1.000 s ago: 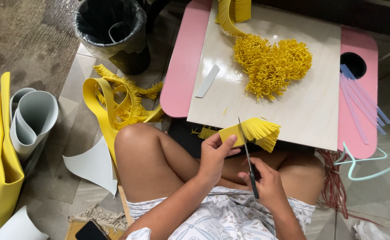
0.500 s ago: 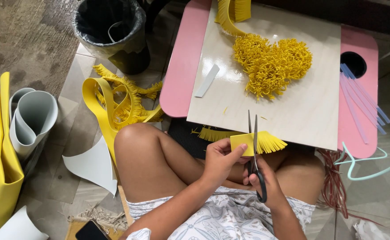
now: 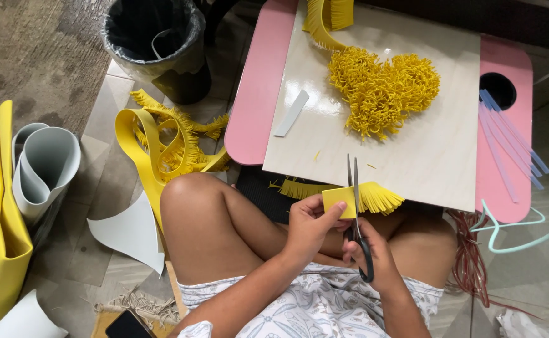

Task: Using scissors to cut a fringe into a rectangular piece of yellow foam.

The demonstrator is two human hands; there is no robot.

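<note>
Grey floor tiles point(image 3: 108, 100) surround a low pink desk point(image 3: 259, 94) carrying a pale glossy board point(image 3: 412, 150), on which sits a heart-shaped mass of yellow fringe point(image 3: 384, 87). Just below the board's near edge, over the person's crossed legs, the left hand point(image 3: 309, 225) pinches a yellow foam strip point(image 3: 340, 201) between thumb and fingers. The right hand point(image 3: 374, 256) is closed through the handles of black scissors point(image 3: 355, 213), whose nearly shut blades stand upright across the strip beside the already fringed part point(image 3: 381, 197).

The left thumb lies very near the blades, so a hurried snip could, I judge, nick it. A cut carried too deep would sever the strip's uncut spine and drop a piece of fringe. The strip is soft; if it bends under the pinch, the slits may come out uneven.
</note>
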